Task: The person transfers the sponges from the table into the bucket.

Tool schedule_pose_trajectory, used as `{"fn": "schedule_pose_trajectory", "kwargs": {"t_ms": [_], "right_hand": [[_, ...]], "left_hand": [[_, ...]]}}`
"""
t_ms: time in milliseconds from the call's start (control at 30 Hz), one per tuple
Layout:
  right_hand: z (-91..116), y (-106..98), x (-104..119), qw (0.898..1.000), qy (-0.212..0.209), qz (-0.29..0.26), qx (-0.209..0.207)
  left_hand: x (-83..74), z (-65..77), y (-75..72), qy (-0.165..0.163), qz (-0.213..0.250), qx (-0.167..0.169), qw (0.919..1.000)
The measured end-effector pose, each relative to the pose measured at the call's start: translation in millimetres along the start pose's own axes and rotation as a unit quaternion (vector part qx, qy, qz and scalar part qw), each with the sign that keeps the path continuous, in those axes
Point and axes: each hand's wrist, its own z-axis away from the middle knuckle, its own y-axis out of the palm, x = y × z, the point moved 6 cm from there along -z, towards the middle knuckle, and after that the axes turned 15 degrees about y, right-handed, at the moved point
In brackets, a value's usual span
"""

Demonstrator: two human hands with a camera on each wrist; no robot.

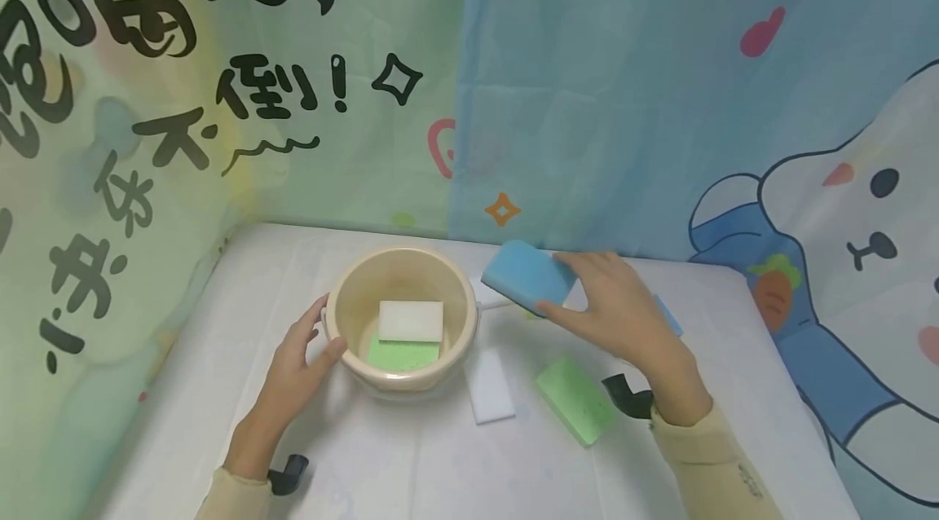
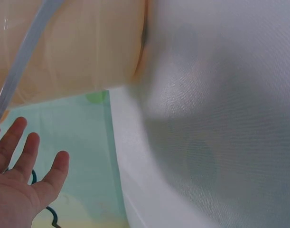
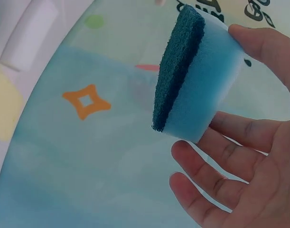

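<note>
My right hand (image 1: 612, 300) pinches a blue sponge (image 1: 530, 275) between thumb and fingers, up in the air right of a cream bucket (image 1: 341, 279). In the right wrist view the sponge shows a dark scouring layer (image 3: 179, 69) on one face; the lower fingers are off it. My left hand (image 1: 301, 365) rests at the bucket's left side, thumb tip and forefinger at the rim. Its other fingers (image 2: 54, 178) spread loosely, fairly straight, in the left wrist view. Inside the bucket, a white sponge (image 1: 411, 320) overlaps a green sponge (image 1: 403, 354).
Right of the bucket, a white block (image 1: 489, 387) and a green sponge (image 1: 577, 400) lie on the white-covered table (image 1: 440, 463). A blue piece (image 1: 667, 315) shows partly behind the right hand. Printed curtains (image 1: 587, 96) hang along the back. The bucket has a thin grey handle (image 2: 26, 52).
</note>
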Motion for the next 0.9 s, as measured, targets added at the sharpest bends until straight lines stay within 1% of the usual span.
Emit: {"fn": "schedule_pose_trajectory", "kwargs": {"t_ms": [133, 300, 433, 633, 900], "right_hand": [[-1.4, 0.7, 10.7, 1.0, -0.015, 0.003, 0.005], [-4.1, 3.0, 27.4, 0.999, -0.049, -0.006, -0.005], [-7.0, 6.9, 42.9, 0.997, -0.077, -0.013, -0.008], [-11.5, 14.2, 67.1, 0.994, -0.108, -0.022, 0.007], [-16.5, 30.4, 93.4, 0.991, -0.128, -0.015, 0.031]], "left_hand": [[0.1, -0.1, 0.4, 0.001, -0.001, 0.0, 1.0], [0.9, 0.3, 0.5, 0.007, 0.002, -0.001, 1.0], [1.5, 0.5, 0.6, 0.004, 0.001, 0.0, 1.0], [3.1, 0.7, 0.4, -0.002, -0.003, 0.001, 1.0], [5.5, 0.7, 0.5, 0.002, 0.002, 0.001, 1.0]]}}
